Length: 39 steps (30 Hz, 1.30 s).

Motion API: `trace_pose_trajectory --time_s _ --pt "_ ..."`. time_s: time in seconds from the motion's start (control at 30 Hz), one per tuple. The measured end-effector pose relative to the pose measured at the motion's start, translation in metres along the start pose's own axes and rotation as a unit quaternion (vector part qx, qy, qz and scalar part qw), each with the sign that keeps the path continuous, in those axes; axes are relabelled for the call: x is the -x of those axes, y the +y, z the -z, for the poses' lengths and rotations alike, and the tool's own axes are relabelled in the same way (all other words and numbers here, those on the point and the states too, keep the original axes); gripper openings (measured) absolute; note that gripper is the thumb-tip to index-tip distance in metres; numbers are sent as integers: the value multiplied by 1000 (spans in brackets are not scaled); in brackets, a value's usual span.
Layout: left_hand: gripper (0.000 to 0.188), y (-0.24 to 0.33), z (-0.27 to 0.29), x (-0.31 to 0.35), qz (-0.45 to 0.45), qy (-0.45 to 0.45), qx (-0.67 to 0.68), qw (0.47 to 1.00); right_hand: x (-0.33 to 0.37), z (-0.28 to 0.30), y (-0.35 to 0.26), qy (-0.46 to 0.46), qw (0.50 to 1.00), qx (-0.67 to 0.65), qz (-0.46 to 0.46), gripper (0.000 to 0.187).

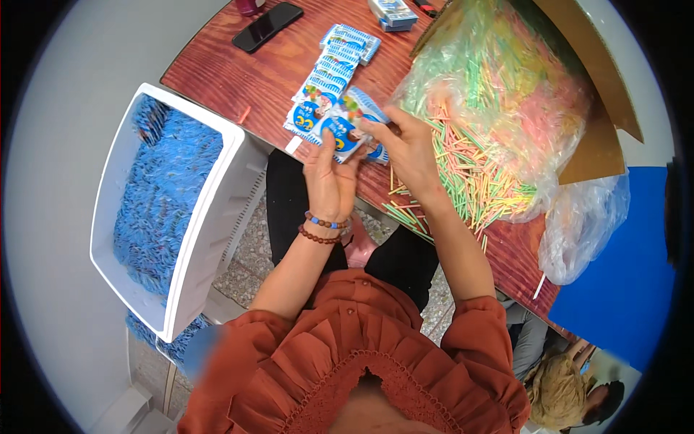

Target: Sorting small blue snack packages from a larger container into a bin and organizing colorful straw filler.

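A small blue-and-white printed packet (340, 135) is held at the table's near edge. My left hand (332, 173) grips it from below, thumb across its front. My right hand (410, 148) closes its thumb and fingers on the packet's upper right side; the exact contact is partly hidden. Just beyond lies an overlapping row of like packets (334, 69) running away from me. Close to my right hand, a heap of thin pink, yellow and green sticks (470, 159) spreads over the table.
The sticks spill from clear plastic (535, 108) in a cardboard box (603, 145). A black phone (267, 27) and a small blue-and-white box (394, 13) lie at the back. Left stands a white bin (206, 210) of blue pieces. Another person (567, 390) sits lower right.
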<state>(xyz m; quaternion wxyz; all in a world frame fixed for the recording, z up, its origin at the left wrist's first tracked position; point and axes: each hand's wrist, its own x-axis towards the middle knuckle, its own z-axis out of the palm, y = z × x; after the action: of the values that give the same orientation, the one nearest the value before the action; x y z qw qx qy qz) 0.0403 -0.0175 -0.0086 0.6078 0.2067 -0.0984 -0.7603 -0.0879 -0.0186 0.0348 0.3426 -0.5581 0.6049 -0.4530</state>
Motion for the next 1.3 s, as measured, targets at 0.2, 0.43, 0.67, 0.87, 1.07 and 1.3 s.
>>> trace_pose_trajectory --time_s 0.2,0.43,0.67,0.87,1.07,1.3 --pt "28 41 39 -25 -375 100 -367 845 -57 -48 0 -46 987 154 11 31" --pt "42 44 54 -37 -363 23 -812 456 -56 -39 15 61 964 245 82 28" --pt "41 50 57 -36 -362 0 -800 478 -21 13 24 -27 923 381 48 39" --pt "36 43 54 -34 -383 1 -773 506 -23 14 42 -16 954 299 11 36" --pt "30 30 37 -29 -366 -22 -800 475 -23 15 51 5 964 262 53 26" --pt "30 28 35 -34 -349 -8 -800 489 -21 13 62 58 936 315 143 23"
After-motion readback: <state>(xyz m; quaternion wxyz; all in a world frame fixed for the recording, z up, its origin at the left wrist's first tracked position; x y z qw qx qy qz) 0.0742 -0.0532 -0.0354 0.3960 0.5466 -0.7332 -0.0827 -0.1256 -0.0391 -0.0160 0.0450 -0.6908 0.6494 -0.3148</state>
